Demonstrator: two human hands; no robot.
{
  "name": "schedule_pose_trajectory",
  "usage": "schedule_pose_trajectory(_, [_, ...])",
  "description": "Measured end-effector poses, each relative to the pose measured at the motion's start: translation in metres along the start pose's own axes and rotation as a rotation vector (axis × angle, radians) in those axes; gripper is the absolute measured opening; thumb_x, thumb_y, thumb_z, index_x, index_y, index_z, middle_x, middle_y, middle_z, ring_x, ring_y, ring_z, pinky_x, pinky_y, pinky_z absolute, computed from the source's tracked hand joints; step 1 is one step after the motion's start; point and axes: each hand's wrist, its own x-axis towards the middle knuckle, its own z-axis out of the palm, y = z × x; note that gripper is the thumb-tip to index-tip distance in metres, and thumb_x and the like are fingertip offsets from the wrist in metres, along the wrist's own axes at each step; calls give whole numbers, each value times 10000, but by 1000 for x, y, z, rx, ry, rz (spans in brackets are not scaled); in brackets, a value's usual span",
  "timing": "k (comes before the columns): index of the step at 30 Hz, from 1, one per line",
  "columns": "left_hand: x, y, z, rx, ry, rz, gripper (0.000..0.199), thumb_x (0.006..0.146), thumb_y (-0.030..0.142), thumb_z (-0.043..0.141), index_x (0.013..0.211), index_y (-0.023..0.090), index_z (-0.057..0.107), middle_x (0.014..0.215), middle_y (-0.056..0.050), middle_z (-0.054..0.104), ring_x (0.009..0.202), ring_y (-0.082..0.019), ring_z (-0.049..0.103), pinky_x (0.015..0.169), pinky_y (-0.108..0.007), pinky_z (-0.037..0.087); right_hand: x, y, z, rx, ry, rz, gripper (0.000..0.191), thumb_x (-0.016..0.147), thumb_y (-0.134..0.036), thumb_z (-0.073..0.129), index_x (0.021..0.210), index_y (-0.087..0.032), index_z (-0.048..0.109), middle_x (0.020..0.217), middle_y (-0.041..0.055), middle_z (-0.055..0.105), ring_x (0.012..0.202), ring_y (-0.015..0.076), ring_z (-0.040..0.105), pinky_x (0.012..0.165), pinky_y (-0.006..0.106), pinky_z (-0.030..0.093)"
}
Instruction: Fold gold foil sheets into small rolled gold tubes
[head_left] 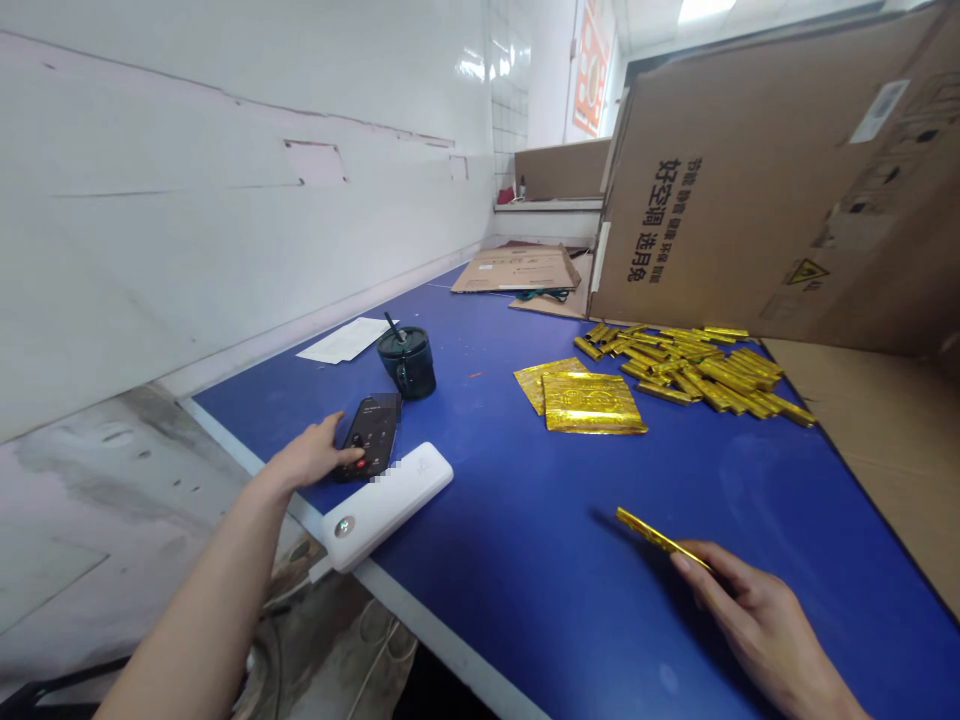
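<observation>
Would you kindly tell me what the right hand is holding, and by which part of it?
The right hand holds a slim gold foil-wrapped stick by its near end, gripped in the fingers; the far end sticks out free.

**Person's own arms and hands: two sets, bare skin**

Left hand (311, 455): bare, slim, with tapering fingers. Left forearm (202, 610): long, smooth, bare from wrist to lower picture edge. Right hand (765, 625): bare, narrow, with long slender fingers (720, 580). Right forearm (832, 695): bare, only a short stretch showing at the lower edge. Surface of all items: plain skin.
</observation>
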Motion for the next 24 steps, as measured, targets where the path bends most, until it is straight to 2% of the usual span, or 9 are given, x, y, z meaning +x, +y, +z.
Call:
schedule_pose_trajectory(3, [-5,18,-15,-15,161,-28,751,695,561,428,1267,92,297,1027,-157,542,922,-301,523,722,-344,400,0,0,0,8,0,-6,342,738,-471,490,832,-186,655,610,-6,622,539,132,554,479,153,441])
schedule_pose_trajectory(6, [-22,63,-26,-125,187,73,601,734,496,418,1224,152,362,889,-74,589,822,-254,557,689,-325,407,-1,2,0,0,-9,-3,354,745,-472,484,864,-184,654,598,-8,616,521,128,543,464,154,433])
schedule_pose_trajectory(7, [-31,83,-27,-178,159,153,551,743,469,422,1194,154,394,853,-55,593,805,-236,559,687,-312,408,-1,2,1,-2,-16,-3,353,748,-468,483,872,-184,652,605,-8,617,523,128,543,468,155,434])
schedule_pose_trajectory(9, [-52,125,-20,-292,6,373,484,751,431,441,1160,172,428,830,-29,593,773,-199,561,675,-283,416,-1,3,1,-2,-24,-10,343,754,-459,482,867,-183,651,622,-5,623,536,129,549,487,157,441])
schedule_pose_trajectory(12, [-87,188,3,-368,-238,709,467,752,416,485,1158,189,439,973,-43,573,855,-175,545,741,-272,412,-1,1,1,4,-39,-37,319,763,-439,481,838,-183,656,666,7,643,581,142,577,525,161,454])
schedule_pose_trajectory(14, [-105,224,23,-326,-322,926,532,726,458,523,1171,182,429,1065,-71,547,959,-206,509,803,-305,389,-2,-1,1,15,-48,-66,295,768,-416,486,839,-186,658,730,18,662,643,156,602,580,166,465])
schedule_pose_trajectory(16, [-117,253,41,-270,-367,1078,523,737,488,503,1151,175,441,1074,-86,545,981,-228,502,797,-325,390,-2,-1,-1,24,-56,-91,274,773,-391,489,859,-192,657,787,27,671,697,167,614,631,175,467])
schedule_pose_trajectory(19, [-124,279,59,-166,-393,1170,251,828,345,402,964,181,536,905,-57,609,838,-199,570,685,-283,414,-2,0,-3,21,-53,-99,263,783,-375,481,882,-199,649,796,27,671,701,168,616,634,179,468])
schedule_pose_trajectory(24, [-123,290,71,-106,-313,1201,194,837,255,355,856,195,538,823,-42,633,759,-198,593,580,-253,390,-2,0,-4,26,-82,-71,265,790,-381,468,923,-207,617,787,20,660,681,160,605,612,184,469])
